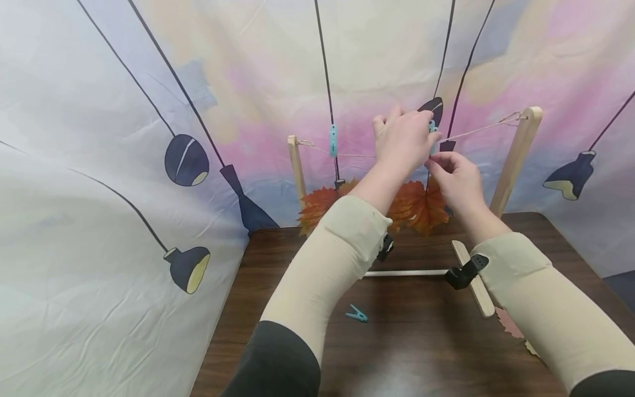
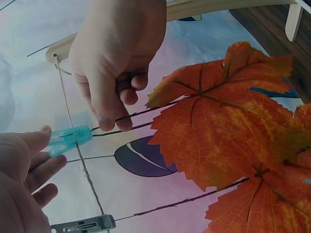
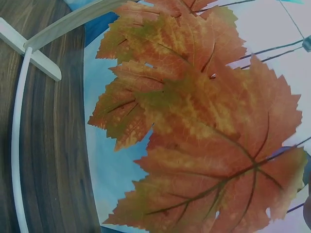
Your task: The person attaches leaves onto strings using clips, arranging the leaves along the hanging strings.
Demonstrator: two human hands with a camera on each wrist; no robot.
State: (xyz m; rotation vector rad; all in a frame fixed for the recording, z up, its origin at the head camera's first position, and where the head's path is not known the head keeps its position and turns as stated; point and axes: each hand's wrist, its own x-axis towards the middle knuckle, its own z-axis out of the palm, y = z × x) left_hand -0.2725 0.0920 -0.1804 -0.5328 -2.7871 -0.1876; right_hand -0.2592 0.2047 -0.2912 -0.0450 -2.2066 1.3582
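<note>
My left hand (image 1: pixel 404 135) pinches the handle end of a light-blue clothespin (image 2: pixel 73 138) whose nose sits at the string (image 2: pixel 87 177). Close by on the right, my right hand (image 1: pixel 458 179) pinches the thin dark stem (image 2: pixel 141 112) of an orange maple leaf (image 2: pixel 214 97), just below the clothespin's nose. In the left wrist view, two stems run to that nose. Orange leaves (image 3: pixel 204 136) hang below the string and overlap; my left forearm hides part of them in the head view. Another clothespin (image 1: pixel 333 140) is clipped on the string farther left.
Two wooden posts (image 1: pixel 516 160) hold the string, with a white rod (image 1: pixel 407 273) low between their feet. A loose blue clothespin (image 1: pixel 357 314) lies on the dark wooden table (image 1: pixel 397 353). A pinkish leaf (image 1: pixel 509 323) lies beside my right sleeve. A painted cloth (image 1: pixel 99 220) hangs behind.
</note>
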